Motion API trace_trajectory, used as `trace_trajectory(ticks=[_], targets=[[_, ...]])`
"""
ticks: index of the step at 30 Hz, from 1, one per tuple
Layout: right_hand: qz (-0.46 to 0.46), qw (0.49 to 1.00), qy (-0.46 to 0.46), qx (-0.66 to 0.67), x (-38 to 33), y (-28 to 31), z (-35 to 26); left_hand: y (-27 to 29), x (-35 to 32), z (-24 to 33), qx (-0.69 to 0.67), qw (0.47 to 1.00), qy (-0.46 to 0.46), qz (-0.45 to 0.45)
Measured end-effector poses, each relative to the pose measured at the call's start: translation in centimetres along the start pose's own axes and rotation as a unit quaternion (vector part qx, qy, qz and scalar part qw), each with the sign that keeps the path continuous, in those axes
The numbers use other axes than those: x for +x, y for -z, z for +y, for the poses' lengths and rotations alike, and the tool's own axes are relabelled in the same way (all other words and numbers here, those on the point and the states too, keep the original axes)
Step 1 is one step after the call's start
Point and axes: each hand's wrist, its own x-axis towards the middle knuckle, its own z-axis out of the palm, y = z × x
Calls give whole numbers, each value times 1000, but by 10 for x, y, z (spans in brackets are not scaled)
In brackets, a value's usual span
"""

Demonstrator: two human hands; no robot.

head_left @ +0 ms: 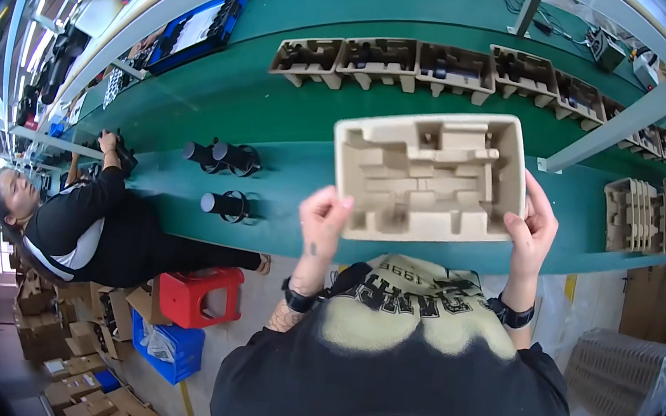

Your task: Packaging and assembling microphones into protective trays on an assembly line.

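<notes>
Between my hands I hold up a tan molded pulp tray (428, 178), with shaped hollows and nothing lying in them. My left hand (323, 217) grips its lower left corner, fingers curled in. At the lower right edge, my right hand (533, 228) pinches the wall with the thumb in front and the fingers behind. The tray is above the near part of the green bench (297, 233). Left of it on the bench stand several black cylindrical devices with round stands, the closest being a black cylinder (225, 205).
Filled pulp trays (458, 69) form a row along the bench behind. Stacked pulp trays (635, 216) stand at the right, past a metal post (636, 112). A co-worker (82, 219) works at the left. Below are a red stool (202, 296), a blue crate (173, 355) and wrapped trays (620, 376).
</notes>
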Motion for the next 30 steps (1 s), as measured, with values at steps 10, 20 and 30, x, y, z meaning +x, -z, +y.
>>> trace_trajectory(ticks=[10,20,30], targets=[[95,894,65,-432,54,-35,87,143,63,-63,-287,945,61,144],[41,826,69,-557,51,-79,131,178,56,-185,-325,924,69,190],[145,868,31,-473,74,5,190,227,25,-242,-137,980,120,81]])
